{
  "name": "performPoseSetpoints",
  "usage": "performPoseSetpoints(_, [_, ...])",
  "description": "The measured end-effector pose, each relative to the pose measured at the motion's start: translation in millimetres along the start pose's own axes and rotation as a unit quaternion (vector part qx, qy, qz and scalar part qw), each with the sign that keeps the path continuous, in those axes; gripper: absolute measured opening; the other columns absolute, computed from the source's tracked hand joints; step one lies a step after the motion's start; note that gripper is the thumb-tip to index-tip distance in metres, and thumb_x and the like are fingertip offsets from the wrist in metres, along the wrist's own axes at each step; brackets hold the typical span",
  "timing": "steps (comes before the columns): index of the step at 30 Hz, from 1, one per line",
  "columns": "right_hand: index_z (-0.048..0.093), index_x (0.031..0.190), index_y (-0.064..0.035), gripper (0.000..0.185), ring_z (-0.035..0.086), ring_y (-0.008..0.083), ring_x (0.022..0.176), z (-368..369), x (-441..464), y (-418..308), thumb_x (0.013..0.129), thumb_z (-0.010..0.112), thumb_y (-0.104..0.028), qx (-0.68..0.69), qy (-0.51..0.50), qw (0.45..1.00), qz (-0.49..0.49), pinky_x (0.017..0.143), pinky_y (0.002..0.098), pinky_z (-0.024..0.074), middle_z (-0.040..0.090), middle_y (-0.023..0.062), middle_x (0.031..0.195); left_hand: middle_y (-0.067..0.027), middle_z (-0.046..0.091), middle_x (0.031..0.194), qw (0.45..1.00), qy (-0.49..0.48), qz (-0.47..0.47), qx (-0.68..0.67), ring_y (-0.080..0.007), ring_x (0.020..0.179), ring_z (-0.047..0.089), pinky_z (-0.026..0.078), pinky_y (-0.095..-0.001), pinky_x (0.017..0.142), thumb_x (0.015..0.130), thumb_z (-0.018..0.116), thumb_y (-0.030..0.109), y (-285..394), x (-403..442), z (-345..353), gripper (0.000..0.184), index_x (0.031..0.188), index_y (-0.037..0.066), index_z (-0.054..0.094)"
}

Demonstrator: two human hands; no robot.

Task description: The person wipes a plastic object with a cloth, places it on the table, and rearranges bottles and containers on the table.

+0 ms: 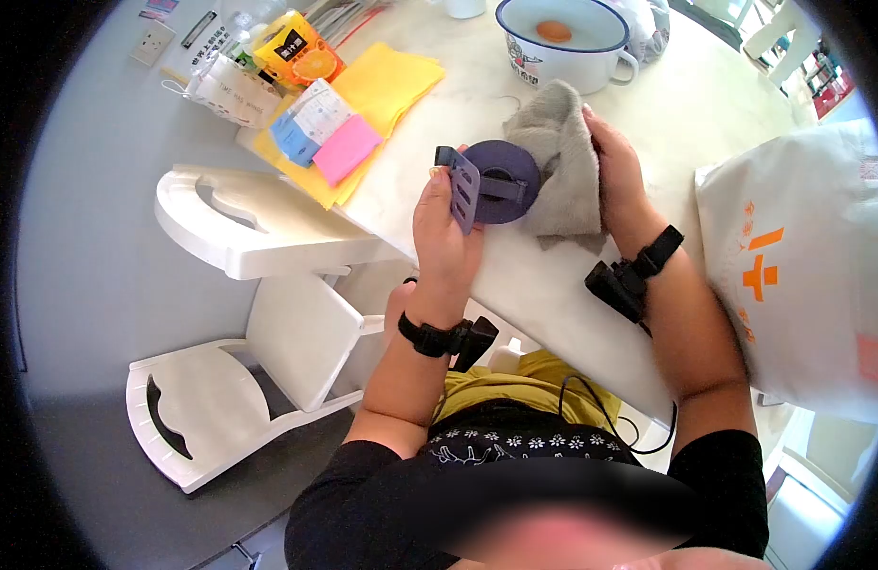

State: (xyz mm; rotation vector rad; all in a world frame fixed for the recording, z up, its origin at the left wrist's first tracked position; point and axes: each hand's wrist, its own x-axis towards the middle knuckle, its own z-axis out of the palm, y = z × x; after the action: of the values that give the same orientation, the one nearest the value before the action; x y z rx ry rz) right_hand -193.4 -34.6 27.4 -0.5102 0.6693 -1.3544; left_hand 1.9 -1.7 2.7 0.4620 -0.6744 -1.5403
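A dark purple round piece with a bar across its middle and a slotted purple plate beside it are in my left hand, whose thumb lies on the slotted plate. My right hand holds a grey cloth, with its fingers partly hidden behind the cloth. The cloth's left edge meets the right side of the round piece. Both hands are above the white table. Black straps with small devices are around both wrists.
A white enamel pot with an orange-brown round thing inside stands beyond the cloth. Yellow sheets with pink, blue and white pieces lie to the left, near an orange-printed pouch. A large white bag is at right; white chairs are at left.
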Motion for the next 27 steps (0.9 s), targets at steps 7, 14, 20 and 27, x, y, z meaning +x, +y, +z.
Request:
performPoseSetpoints(7, [0.059, 0.123, 0.0039, 0.044, 0.062, 0.0189, 0.099, 8.6, -8.1, 7.4, 0.092, 0.063, -0.027, -0.285, -0.172, 0.94, -0.07, 0.089, 0.029, 0.0486, 0.063, 0.0111, 0.119, -0.0117, 0.06, 0.115, 0.999, 0.024, -0.009, 0.048, -0.0198, 0.103, 0.06, 0.05, -0.0366, 0.092, 0.104, 0.039, 0.029, -1.2, -3.3, 4.8, 0.039, 0.123, -0.003, 0.05])
performPoseSetpoints(14, [0.065, 0.111, 0.0014, 0.037, 0.065, 0.023, 0.083, 16.4, -15.6, 6.7, 0.088, 0.067, -0.027, -0.531, -0.115, 0.831, -0.119, 0.08, 0.0333, 0.0498, 0.07, 0.0183, 0.093, -0.0085, 0.063, 0.104, 0.985, -0.017, -0.038, 0.167, -0.0157, 0.093, 0.062, 0.051, -0.0314, 0.086, 0.102, 0.045, 0.03, -6.7, -7.7, -3.6, 0.036, 0.115, -0.002, 0.054])
performPoseSetpoints(20, [0.062, 0.119, 0.0004, 0.032, 0.061, 0.0151, 0.086, 10.6, -11.5, 12.5, 0.092, 0.06, -0.016, -0.43, -0.17, 0.882, -0.094, 0.082, 0.0294, 0.0494, 0.07, 0.011, 0.097, -0.0095, 0.062, 0.108, 0.997, 0.02, 0.003, 0.078, -0.0145, 0.094, 0.062, 0.051, -0.0288, 0.085, 0.103, 0.044, 0.026, -3.3, -9.1, 12.5, 0.037, 0.12, -0.005, 0.054])
performPoseSetpoints(27, [0.059, 0.125, 0.001, 0.033, 0.058, 0.0099, 0.089, 8.6, -8.6, 10.2, 0.093, 0.056, -0.008, -0.339, -0.215, 0.913, -0.071, 0.085, 0.0262, 0.0491, 0.068, 0.0059, 0.102, -0.0118, 0.062, 0.112, 0.999, 0.038, 0.022, 0.027, -0.0158, 0.096, 0.062, 0.051, -0.0303, 0.089, 0.103, 0.042, 0.026, -1.9, -6.5, 12.1, 0.038, 0.122, -0.006, 0.053])
